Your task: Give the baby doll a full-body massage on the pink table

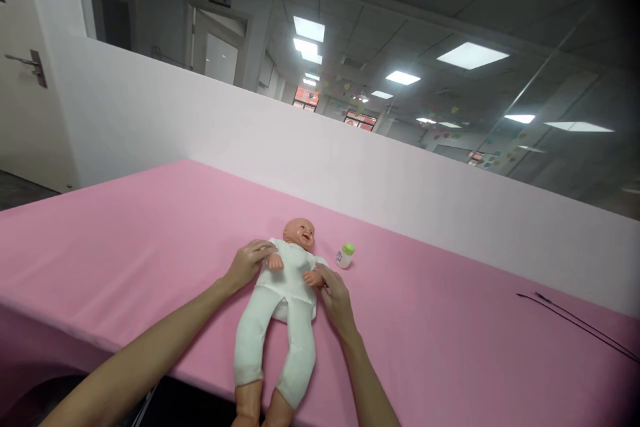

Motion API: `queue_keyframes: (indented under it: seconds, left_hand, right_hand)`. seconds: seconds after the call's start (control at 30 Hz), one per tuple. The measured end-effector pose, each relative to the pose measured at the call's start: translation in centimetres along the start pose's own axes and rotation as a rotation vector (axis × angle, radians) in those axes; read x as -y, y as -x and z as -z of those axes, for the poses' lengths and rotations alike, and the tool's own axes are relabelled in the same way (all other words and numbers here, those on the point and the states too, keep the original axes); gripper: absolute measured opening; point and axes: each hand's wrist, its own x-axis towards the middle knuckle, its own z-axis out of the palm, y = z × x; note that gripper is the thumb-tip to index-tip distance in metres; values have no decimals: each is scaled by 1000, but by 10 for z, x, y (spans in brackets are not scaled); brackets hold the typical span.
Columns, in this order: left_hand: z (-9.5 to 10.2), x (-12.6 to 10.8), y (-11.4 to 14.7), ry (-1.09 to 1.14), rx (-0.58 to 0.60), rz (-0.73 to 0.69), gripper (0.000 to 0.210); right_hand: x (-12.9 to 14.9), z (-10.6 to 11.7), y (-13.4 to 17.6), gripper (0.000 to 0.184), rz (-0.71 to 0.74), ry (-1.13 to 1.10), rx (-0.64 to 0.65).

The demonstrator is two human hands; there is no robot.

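A baby doll (pixel 287 280) in a white top and trousers lies on its back on the pink-covered table (pixel 440 340), its feet toward me. My left hand (pixel 246 263) is closed around the doll's sleeve on the left side, close to the shoulder. On the other side my right hand (pixel 336 297) has its fingers wrapped about the doll's other arm, near its small hand; my thumb is partly hidden there. A small clear bottle with a green cap (pixel 345 255) stands beside the doll, just beyond my right hand.
Two thin black cords (pixel 580 323) lie at the right of the table. A white low wall (pixel 280 147) with glass above runs along the back edge. A door with a metal handle (pixel 37 68) is at far left.
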Motion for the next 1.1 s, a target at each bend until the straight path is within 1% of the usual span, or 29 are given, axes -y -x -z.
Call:
queue_keyframes:
  seconds: [0.03,0.07,0.1,0.13,0.17,0.2,0.23,0.3,0.37,0.43,0.5,0.53,0.57,0.63,0.7,0.73,0.8,0.87,0.9,0.93,0.97,1.0,1.03,1.1]
  left_hand:
    - [0,0,1,-49,43,-87,35]
    - [-1,0,3,-87,74,-149,35]
    - [-1,0,3,-110,88,-182,36]
    - [-2,1,4,-116,90,-185,36]
    - [-3,1,3,-104,71,-155,36]
    - [-3,2,3,-75,31,-92,36]
    - [-4,3,2,-32,-26,0,34]
    - [-4,7,0,76,-173,227,28]
    - [-5,16,-1,203,-293,427,24]
    - [-4,25,-1,299,-347,586,32]
    - [-4,32,-1,349,-352,700,40]
    - [-4,33,-1,361,-346,724,42]
    - [-3,32,-1,365,-342,713,40]
    - [-2,25,-3,346,-334,616,32]
    - [-1,15,-4,273,-298,491,24]
    - [0,11,-4,225,-260,421,23]
    - [-1,5,-1,115,-142,247,26]
    - [-3,4,3,6,-21,39,32]
    - [-5,4,5,-45,19,-46,35]
    - [-6,4,6,-85,44,-102,36]
    - [-7,5,8,-108,53,-124,38]
    - [-8,5,8,-112,48,-112,39]
    - [-8,6,8,-94,35,-68,40]
    - [-7,8,6,5,-35,93,37]
  right_hand:
    - [1,-2,1,37,69,46,69]
    - [2,-4,3,38,107,76,118]
    - [3,-6,3,38,116,86,138]
    - [4,-7,3,38,97,74,127]
    - [5,-9,3,36,49,38,87]
    - [4,-10,2,35,-28,-16,21]
    - [3,-11,1,36,-127,-84,-69]
    - [-3,-9,-1,47,-350,-228,-282]
    - [-13,-4,-1,56,-557,-342,-457]
    - [-22,2,-1,57,-697,-417,-541]
    - [-25,6,0,53,-760,-455,-541]
    - [-23,7,1,52,-753,-460,-526]
    - [-21,6,0,52,-720,-457,-508]
    - [-12,4,-1,54,-600,-409,-470]
    - [-3,0,-1,52,-440,-311,-390]
    - [0,-1,-1,48,-353,-251,-318]
    - [4,-4,1,40,-172,-126,-131]
    - [6,-7,4,40,-9,-13,35]
    - [7,-8,5,41,47,34,88]
    - [7,-10,6,42,78,67,117]
    - [8,-11,6,42,85,79,122]
    - [9,-13,6,42,67,65,105]
    - [9,-15,5,40,22,24,67]
    - [8,-16,3,39,-136,-115,-61]
